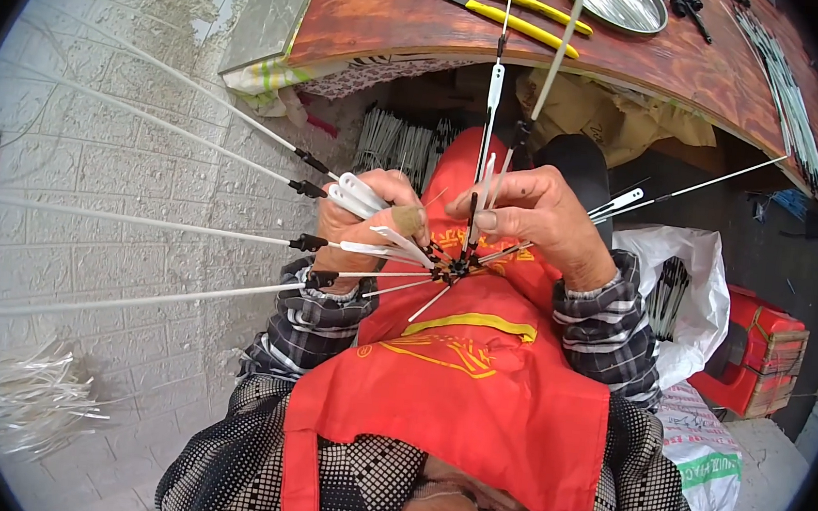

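Note:
An umbrella frame with white ribs and black joints is in front of my red apron, its ribs fanning out from a dark hub. My left hand is closed around several flat white rib pieces, a tan wrap on one finger. Long ribs stretch leftward from it. On the other side, my right hand pinches a thin dark-and-white rib just above the hub, thumb and index finger close together. Another rib with a white end piece points to the right, behind that hand.
On the red-brown wooden table lie yellow-handled pliers, a round metal dish and a bundle of thin rods. White strips are at the left. A white sack and a red stool stand at the right.

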Tool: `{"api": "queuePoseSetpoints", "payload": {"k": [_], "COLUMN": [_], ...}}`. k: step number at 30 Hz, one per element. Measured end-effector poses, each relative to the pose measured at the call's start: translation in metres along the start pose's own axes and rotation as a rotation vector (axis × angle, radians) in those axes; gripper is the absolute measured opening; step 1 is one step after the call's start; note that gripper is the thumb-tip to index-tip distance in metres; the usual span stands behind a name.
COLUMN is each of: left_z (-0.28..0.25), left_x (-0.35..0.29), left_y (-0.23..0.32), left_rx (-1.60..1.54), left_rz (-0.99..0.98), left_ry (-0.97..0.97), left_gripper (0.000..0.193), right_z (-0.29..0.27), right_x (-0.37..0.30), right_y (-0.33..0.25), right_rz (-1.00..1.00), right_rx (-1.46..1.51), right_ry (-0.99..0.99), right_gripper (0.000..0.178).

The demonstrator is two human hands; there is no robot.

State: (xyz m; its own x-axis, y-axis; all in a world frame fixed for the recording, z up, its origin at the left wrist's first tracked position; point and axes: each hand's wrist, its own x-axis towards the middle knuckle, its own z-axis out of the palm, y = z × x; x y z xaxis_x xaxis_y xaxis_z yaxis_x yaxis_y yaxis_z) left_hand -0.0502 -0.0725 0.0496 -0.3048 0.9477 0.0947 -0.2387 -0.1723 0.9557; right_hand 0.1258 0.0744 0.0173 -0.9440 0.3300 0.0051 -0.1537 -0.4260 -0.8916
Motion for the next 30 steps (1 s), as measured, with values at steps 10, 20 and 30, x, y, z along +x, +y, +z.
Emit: {"api": "queuePoseSetpoints", "payload": {"k": [10, 20, 30], "left_z": [-0.006, 0.001, 0.008], "left_x": [0.002, 0.001, -0.004], "left_y": [-0.001, 0.003, 0.005], "left_rx": [0.078, 0.093, 0.118], "left_rz": [0.015, -0.027, -0.066], "left_ry": [-0.060, 0.053, 0.127], "left_gripper": [0.007, 0.005, 0.005], "right_z": [-0.008, 0.015, 0.028], "right_x": [0.011, 0.014, 0.011], "right_y": [-0.008, 0.038, 0.039], "right_rz": [0.109, -0.313, -0.325], "right_rx": [-0.056, -0.295, -0.282], "right_ry": [-0.057, 0.247, 0.307], "right_gripper": [0.019, 0.016, 0.012]}}
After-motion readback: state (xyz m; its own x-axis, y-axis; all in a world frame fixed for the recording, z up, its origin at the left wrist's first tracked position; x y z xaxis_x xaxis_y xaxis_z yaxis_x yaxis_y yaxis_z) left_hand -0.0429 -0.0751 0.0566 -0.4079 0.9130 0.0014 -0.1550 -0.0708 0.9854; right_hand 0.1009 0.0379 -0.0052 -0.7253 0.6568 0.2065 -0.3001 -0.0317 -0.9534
